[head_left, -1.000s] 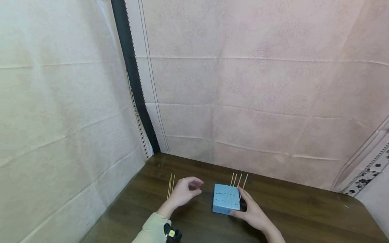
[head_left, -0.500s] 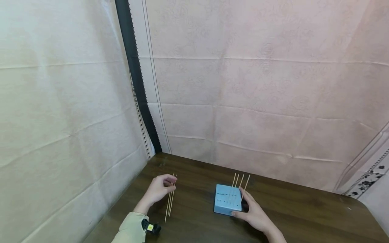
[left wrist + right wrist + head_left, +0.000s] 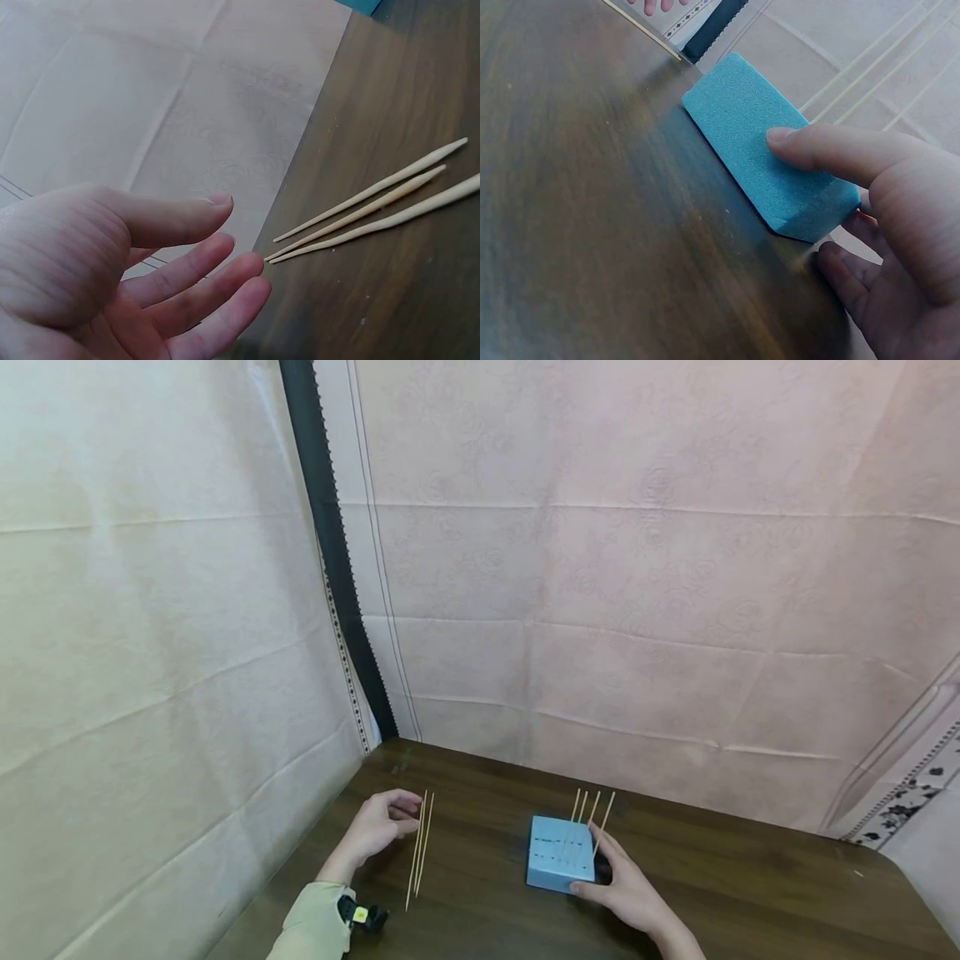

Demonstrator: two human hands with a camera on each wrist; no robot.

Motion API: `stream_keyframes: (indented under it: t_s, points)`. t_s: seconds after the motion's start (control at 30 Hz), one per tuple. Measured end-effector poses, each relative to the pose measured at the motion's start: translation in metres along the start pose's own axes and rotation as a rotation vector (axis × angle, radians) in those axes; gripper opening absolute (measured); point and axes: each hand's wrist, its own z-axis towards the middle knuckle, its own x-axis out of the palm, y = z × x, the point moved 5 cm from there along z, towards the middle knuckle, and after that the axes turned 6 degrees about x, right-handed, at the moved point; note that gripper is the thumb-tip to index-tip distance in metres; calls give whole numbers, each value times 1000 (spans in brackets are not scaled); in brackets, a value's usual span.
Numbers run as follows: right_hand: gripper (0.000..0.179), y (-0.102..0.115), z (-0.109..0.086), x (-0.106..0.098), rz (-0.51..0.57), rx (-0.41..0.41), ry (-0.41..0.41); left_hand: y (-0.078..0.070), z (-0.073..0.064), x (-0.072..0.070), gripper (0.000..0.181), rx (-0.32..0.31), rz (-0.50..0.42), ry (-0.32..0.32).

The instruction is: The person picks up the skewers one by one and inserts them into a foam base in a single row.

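Three thin wooden skewers lie side by side on the table to the left. My left hand is just left of their far ends, with fingers loosely bent and nothing between them. In the left wrist view its fingertips come close to the tips of the skewers; whether they touch cannot be told. My right hand grips a blue foam block at its right side, thumb on the near face. Several skewers stand upright in the block's top, along its far and right part. Rows of small dark holes mark that top.
The dark brown wooden table spreads under both hands. A pale cloth hangs behind it, and another cloth along its left edge. A dark strip runs down between the two cloths.
My left hand has moved left, from between the block and the loose skewers to the skewers' left side, leaving them in full view. My right hand and the block have stayed in place.
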Motion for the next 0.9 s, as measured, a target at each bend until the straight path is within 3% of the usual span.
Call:
stream_keyframes:
  t_s: [0.3,0.5,0.9]
  points:
    - [113,-2,0,0,1,4,-9,3,-3,7,43,-35,24,-15]
    - [113,-1,1,1,2,11,-12,4,-3,11,58,-17,93,-32]
    - [113,-1,0,1,-1,19,-11,-2,-4,19,80,-34,185,3]
